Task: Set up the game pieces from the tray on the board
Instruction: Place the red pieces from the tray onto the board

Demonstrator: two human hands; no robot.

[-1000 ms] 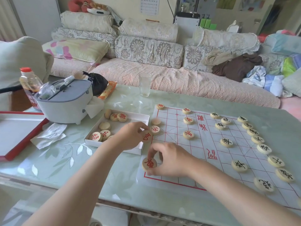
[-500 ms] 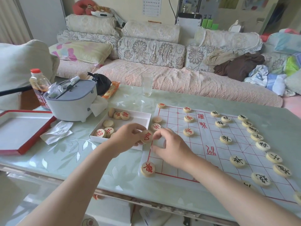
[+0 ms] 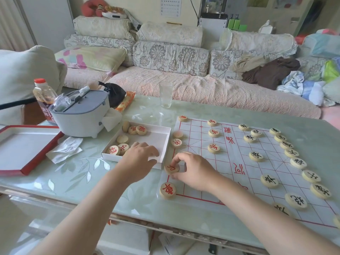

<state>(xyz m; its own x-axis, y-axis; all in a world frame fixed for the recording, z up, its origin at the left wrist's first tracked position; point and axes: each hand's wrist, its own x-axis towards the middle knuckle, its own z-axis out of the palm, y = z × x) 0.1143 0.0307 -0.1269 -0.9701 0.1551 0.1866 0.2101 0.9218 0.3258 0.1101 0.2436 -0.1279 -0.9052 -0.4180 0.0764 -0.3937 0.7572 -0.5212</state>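
Note:
A white paper board [image 3: 239,159] with red grid lines lies on the glass table. Black-lettered discs line its right side and red-lettered discs stand on its left part. My right hand [image 3: 193,172] pinches a red-lettered disc [image 3: 171,168] at the board's left edge, just above another red disc [image 3: 167,190] at the near left corner. My left hand [image 3: 138,161] hovers over the near right part of the white tray [image 3: 161,155], fingers loosely bent, holding nothing that I can see. Several red discs [image 3: 117,149] lie in the tray's left half.
A grey lidded pot [image 3: 81,115] and a bottle [image 3: 44,96] stand at the left behind a red-rimmed box lid [image 3: 27,162]. A crumpled tissue [image 3: 64,150] lies beside the tray. An empty glass [image 3: 166,94] stands at the table's far edge, before a sofa.
My left hand passed its red disc to my right hand and drew back over the tray. My right hand left the corner disc and now sets the new disc down above it.

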